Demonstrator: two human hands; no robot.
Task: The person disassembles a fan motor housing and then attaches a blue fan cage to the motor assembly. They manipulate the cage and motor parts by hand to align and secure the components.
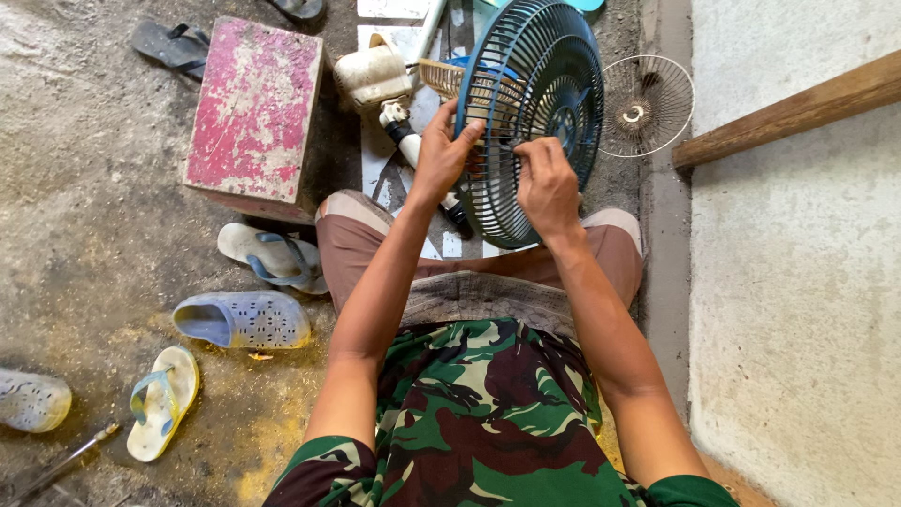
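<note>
Out in front of the knees, over the concrete floor (84, 216), the dark teal fan guard (535, 113) stands tilted on edge, and it's the biggest thing in play here. It looks like moulded plastic: light, springy rather than stiff, and the thin ribs would probably crack if you squeezed them mid-span. I'd say the outer rim is the place to grab it, not the spokes.

Just behind it, on the far side, sits the cream fan motor housing (374, 73) on its stand, and to the right a smaller bare wire guard (646, 105) leans by the wall. A faded pink wooden box (251, 113) sits to the left, with sandals (244, 319) scattered on the near left.

The left hand (439, 155) curls its fingers (466, 131) over the guard's near-left rim, clamped around it. The right hand (547, 183) is bunched up against the ribs, its fingers (526, 148) pinched together on one; whether there's something tiny between them, I can't tell.
</note>
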